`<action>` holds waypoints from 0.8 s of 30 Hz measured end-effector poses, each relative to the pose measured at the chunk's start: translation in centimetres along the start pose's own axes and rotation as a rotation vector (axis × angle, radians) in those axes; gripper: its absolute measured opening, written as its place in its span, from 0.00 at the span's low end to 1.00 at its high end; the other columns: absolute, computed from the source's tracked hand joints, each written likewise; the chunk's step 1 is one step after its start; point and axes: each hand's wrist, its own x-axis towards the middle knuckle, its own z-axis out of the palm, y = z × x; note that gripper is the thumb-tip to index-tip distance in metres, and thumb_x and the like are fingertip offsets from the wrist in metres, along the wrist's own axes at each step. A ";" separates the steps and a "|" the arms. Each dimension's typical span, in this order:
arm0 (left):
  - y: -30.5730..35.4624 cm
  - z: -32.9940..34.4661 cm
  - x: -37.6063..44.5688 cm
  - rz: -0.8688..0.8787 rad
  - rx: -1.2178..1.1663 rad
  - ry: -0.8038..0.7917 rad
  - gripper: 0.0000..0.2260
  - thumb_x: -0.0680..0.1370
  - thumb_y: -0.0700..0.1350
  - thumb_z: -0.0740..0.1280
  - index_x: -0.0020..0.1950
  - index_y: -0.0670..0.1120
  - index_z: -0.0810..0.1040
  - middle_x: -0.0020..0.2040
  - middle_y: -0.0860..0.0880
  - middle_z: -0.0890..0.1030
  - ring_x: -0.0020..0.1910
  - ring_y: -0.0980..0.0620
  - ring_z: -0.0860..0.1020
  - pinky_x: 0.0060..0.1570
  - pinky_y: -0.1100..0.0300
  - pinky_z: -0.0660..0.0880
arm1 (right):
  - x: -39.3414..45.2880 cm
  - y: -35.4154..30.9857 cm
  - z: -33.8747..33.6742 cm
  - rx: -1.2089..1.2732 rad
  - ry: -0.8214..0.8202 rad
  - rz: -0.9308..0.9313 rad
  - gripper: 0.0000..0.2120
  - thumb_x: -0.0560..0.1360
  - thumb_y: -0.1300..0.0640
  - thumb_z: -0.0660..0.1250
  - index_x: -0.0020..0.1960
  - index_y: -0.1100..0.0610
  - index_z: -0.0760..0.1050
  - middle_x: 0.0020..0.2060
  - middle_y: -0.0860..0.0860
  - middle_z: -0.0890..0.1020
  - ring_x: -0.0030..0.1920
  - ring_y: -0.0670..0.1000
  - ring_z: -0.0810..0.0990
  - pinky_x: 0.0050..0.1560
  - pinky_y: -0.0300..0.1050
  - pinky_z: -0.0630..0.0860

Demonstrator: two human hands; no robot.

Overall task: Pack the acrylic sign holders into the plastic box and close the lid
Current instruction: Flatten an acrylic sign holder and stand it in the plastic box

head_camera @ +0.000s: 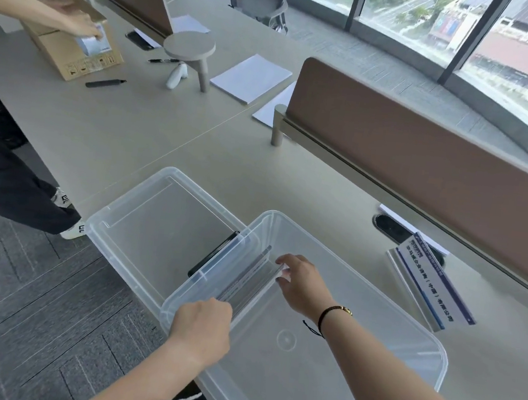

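Note:
A clear plastic box point(419, 329) stands open on the desk in front of me. Its clear lid point(142, 219) lies flat to the left, partly over the desk edge. Both hands are inside the box at its left end, holding an acrylic sign holder point(251, 284) upright against the wall. My left hand point(202, 327) grips its near end and my right hand point(302, 284) grips its far end. Another acrylic sign holder point(427, 281) with blue and white printed text lies on the desk to the right of the box.
A brown desk divider point(423, 172) runs along the far side. A black phone point(213, 253) lies between lid and box. Further left are paper sheets point(250, 78), a small round stand point(189, 47), markers and a cardboard box point(76, 47) handled by another person's hand point(76, 19).

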 end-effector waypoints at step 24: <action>2.2 -5.5 0.8 0.314 -0.144 0.211 0.07 0.78 0.54 0.61 0.46 0.54 0.77 0.44 0.56 0.81 0.44 0.50 0.79 0.39 0.57 0.73 | -13.6 -1.4 -4.8 0.160 0.255 0.244 0.10 0.76 0.50 0.67 0.57 0.50 0.79 0.46 0.47 0.83 0.46 0.48 0.81 0.50 0.44 0.78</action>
